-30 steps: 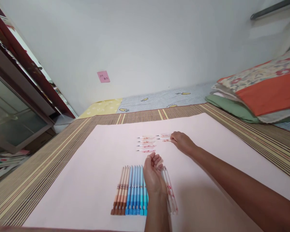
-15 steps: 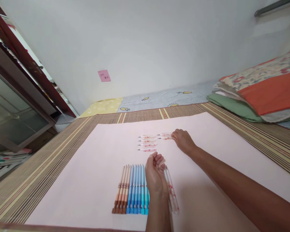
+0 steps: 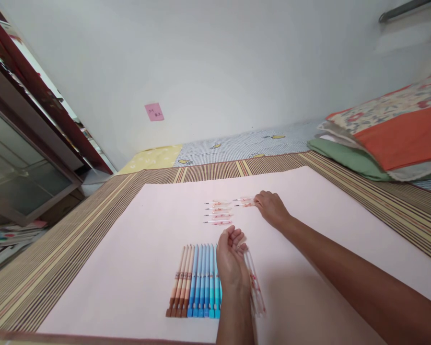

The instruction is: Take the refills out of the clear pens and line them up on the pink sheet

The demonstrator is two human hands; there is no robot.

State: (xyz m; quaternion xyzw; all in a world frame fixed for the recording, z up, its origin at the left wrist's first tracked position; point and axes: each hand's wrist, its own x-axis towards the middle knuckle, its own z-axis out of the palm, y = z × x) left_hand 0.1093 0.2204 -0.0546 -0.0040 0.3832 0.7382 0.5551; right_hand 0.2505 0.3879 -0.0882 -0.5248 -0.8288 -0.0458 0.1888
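My right hand [image 3: 271,207] is low over the pink sheet, its fingers closed at the right end of two slim pen refills [image 3: 244,205] with dark tips; the gripped ends are hidden by the fingers. To their left lie several similar refills [image 3: 218,215] in a column, with clear, pink-patterned pieces among them. My left hand [image 3: 231,249] rests palm up with loosely curled fingers, and I see nothing in it. Beside its wrist, a row of brown and blue pens [image 3: 197,282] lies partly hidden. Clear pens with red patterns [image 3: 254,282] lie on the wrist's other side.
The pink sheet [image 3: 129,258] covers a striped mat [image 3: 89,230]. Folded cloths and an orange floral cushion [image 3: 413,139] sit at the right. A white wall with a pink note [image 3: 154,112] stands behind, and a glass-paned door [image 3: 24,158] is at the left.
Almost nothing differs. Both hands stay in place, and the pens and refills lie as before; the view has shifted very slightly.
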